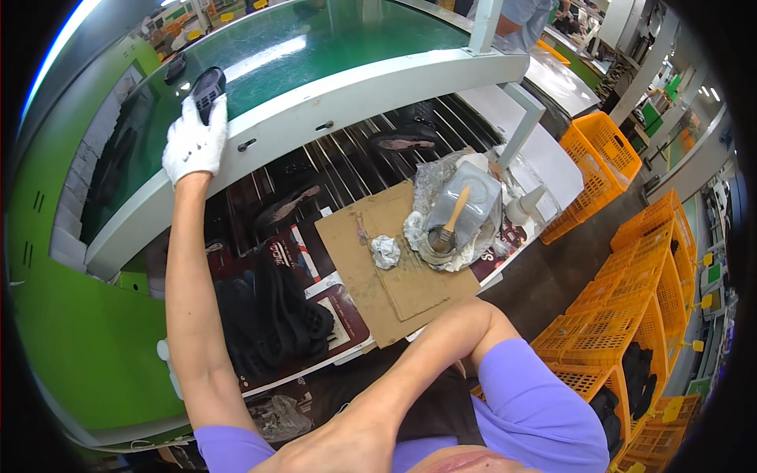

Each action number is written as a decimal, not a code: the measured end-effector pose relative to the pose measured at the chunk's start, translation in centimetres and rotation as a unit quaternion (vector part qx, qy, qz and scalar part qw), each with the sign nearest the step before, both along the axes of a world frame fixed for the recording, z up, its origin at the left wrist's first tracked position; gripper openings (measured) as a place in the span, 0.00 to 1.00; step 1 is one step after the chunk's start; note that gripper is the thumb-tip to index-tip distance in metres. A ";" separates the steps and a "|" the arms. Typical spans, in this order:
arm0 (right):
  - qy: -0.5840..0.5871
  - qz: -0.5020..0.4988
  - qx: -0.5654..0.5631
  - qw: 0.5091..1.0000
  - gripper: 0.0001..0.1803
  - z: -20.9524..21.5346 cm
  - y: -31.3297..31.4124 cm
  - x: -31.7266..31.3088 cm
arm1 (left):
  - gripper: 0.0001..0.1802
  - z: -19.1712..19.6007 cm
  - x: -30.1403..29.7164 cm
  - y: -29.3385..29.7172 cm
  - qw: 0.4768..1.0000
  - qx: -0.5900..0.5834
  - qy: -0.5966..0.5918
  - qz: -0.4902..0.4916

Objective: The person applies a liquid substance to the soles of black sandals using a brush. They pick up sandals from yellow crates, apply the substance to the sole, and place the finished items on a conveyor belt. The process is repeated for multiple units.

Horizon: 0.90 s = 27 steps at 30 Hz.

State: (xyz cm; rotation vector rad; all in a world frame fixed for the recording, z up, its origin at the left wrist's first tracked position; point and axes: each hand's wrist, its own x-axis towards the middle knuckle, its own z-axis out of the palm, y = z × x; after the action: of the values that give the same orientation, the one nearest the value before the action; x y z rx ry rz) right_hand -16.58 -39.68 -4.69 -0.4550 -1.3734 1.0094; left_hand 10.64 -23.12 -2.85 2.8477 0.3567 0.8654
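Observation:
My left hand (195,142), in a white work glove, reaches out to the raised green conveyor belt (339,47). Its fingers close round the near end of a black shoe sole (208,88), tread side up. My bare right hand (339,445) is folded back at the lower edge, its fingers out of sight. Black soles (272,315) lie piled below my left forearm. A wooden-handled brush (457,211) rests in a cut-open clear plastic container (473,197), its bristles in the cup-like part. A crumpled white wad (385,251) sits on brown cardboard (347,229).
A pale metal rail (315,102) edges the belt; beneath it, dark shoe parts (406,138) lie on rollers. A green machine housing (87,331) stands left. Orange crates (599,165) line the right. A white bottle (524,206) stands at the table's right. Another person (520,20) is beyond the belt.

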 end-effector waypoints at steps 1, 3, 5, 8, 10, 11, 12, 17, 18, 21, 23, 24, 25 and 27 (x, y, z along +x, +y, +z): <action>-0.064 -0.020 -0.011 0.998 0.24 -0.6 -0.5 0.6 | 0.41 0.0 0.0 0.0 1.000 -0.002 -0.001 -0.001; -0.129 -0.073 -0.062 0.987 0.11 -1.2 -1.2 1.5 | 0.40 -0.2 0.1 0.1 1.000 0.003 -0.015 -0.004; -0.131 -0.182 -0.055 0.973 0.09 -1.2 -1.1 2.4 | 0.39 -0.5 0.3 0.3 1.000 0.010 -0.027 -0.004; 0.096 -0.177 0.036 0.979 0.13 -0.7 -2.2 4.0 | 0.38 -1.2 0.8 0.5 0.994 0.051 -0.093 0.002; 0.256 -0.076 0.102 0.958 0.21 0.0 -2.5 4.2 | 0.38 -1.7 1.0 0.6 0.983 0.089 -0.159 0.003; 0.272 -0.017 0.106 0.956 0.26 0.4 -2.5 4.2 | 0.37 -1.9 1.2 0.7 0.979 0.101 -0.175 0.005; 0.293 0.036 0.124 0.947 0.27 0.7 -1.8 4.1 | 0.37 -1.9 1.3 0.7 0.977 0.110 -0.183 0.004; 0.323 0.045 0.078 0.942 0.46 2.1 -1.3 1.9 | 0.38 -1.8 1.4 0.9 0.986 0.086 -0.141 -0.002; 0.317 0.070 0.072 0.943 0.48 2.2 -1.2 2.0 | 0.39 -1.8 1.4 0.9 0.988 0.077 -0.134 -0.007; 0.306 0.079 0.106 0.943 0.46 2.7 -0.5 1.0 | 0.39 -1.5 1.5 1.0 0.989 0.083 -0.121 -0.015; 0.300 0.124 0.189 0.927 0.44 2.9 1.6 1.3 | 0.38 -1.4 1.5 1.0 0.990 0.081 -0.114 -0.020; 0.299 0.136 0.194 0.924 0.43 2.7 1.8 1.1 | 0.37 -1.4 1.6 1.0 0.990 0.085 -0.111 -0.018; 0.298 0.147 0.199 0.922 0.41 2.5 1.9 1.0 | 0.37 -1.4 1.5 1.0 0.990 0.076 -0.115 -0.024; 0.336 0.182 0.154 0.911 0.40 2.5 1.9 0.3 | 0.36 -1.4 1.5 0.9 0.991 0.073 -0.112 -0.025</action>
State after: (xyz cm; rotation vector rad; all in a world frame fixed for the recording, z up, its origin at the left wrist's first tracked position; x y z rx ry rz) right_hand -16.24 -37.75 -2.19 0.3835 -0.9649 1.0838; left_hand 12.11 -22.19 -4.29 2.8329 0.2025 1.2323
